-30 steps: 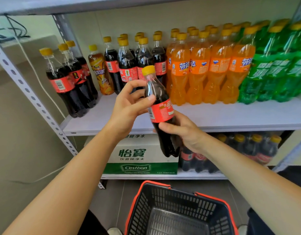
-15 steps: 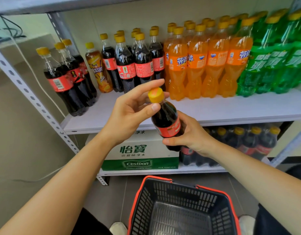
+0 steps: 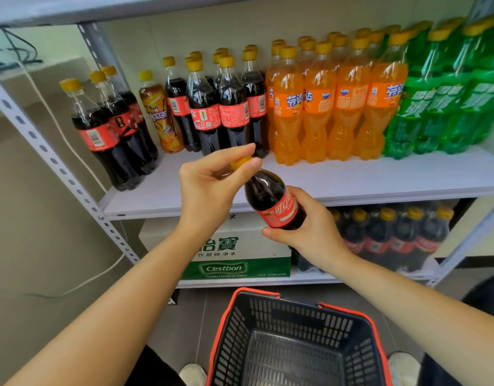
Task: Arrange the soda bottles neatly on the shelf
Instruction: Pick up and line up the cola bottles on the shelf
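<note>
A cola bottle [image 3: 271, 201] with a red label and yellow cap tilts toward me in front of the shelf edge. My left hand [image 3: 212, 188] pinches its cap between thumb and fingers. My right hand [image 3: 310, 232] grips its lower body from below. On the white shelf [image 3: 351, 179] stand a cola group [image 3: 220, 112] in the middle, three cola bottles [image 3: 109, 132] at the left edge, one tea bottle [image 3: 156, 115], orange soda bottles [image 3: 332, 101] and green soda bottles [image 3: 446, 90] to the right.
A black basket [image 3: 296, 344] with red rim sits on the floor below my hands. On the lower shelf are a green-and-white water carton [image 3: 240, 263] and a wrapped pack of cola [image 3: 393, 238]. A perforated metal upright [image 3: 53, 160] slants at the left.
The held bottle has come down from in front of the shelved colas to below the shelf edge and tilted toward me. My left hand shifted from its neck to its cap.
</note>
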The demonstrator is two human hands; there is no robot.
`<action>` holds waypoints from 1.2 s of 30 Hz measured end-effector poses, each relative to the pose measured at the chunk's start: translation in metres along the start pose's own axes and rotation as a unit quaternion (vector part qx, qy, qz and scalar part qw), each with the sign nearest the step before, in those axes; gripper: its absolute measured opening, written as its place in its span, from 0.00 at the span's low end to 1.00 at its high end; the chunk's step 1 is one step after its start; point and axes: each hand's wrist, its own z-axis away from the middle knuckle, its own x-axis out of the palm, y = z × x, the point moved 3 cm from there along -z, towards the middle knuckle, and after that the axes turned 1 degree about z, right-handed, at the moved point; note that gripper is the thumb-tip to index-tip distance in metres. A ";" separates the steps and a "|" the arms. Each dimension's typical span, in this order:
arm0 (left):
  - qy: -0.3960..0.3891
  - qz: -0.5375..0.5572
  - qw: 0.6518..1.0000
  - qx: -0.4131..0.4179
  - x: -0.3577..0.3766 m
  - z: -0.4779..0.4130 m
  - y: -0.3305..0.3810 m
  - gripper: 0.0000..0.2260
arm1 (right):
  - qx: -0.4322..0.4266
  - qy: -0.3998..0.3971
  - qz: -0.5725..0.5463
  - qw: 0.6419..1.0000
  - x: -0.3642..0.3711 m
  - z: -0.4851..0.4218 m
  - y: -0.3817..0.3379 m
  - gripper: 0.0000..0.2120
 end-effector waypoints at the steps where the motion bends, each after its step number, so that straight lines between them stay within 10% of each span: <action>1: -0.003 0.021 1.000 -0.019 0.000 -0.001 -0.002 0.08 | 0.002 -0.001 -0.001 1.000 -0.001 0.001 0.001 0.33; 12: -0.181 0.117 0.970 -0.116 -0.002 -0.010 -0.020 0.19 | 0.060 -0.102 -0.088 0.989 -0.004 -0.002 -0.004 0.20; 16: -0.169 0.095 0.971 -0.142 -0.001 -0.008 -0.021 0.27 | 0.066 -0.116 -0.107 0.985 -0.002 -0.003 -0.007 0.20; 25: -0.038 0.136 0.983 -0.117 -0.027 -0.027 -0.017 0.12 | 0.071 -0.207 -0.012 0.976 -0.024 -0.019 -0.016 0.33; 30: 0.052 0.171 0.970 -0.162 -0.045 -0.033 -0.030 0.05 | 0.048 -0.082 -0.010 0.995 -0.037 -0.029 -0.018 0.30; 36: 0.097 0.014 0.975 -0.197 -0.061 -0.036 -0.053 0.21 | -0.055 0.067 0.005 0.996 -0.039 -0.036 -0.044 0.28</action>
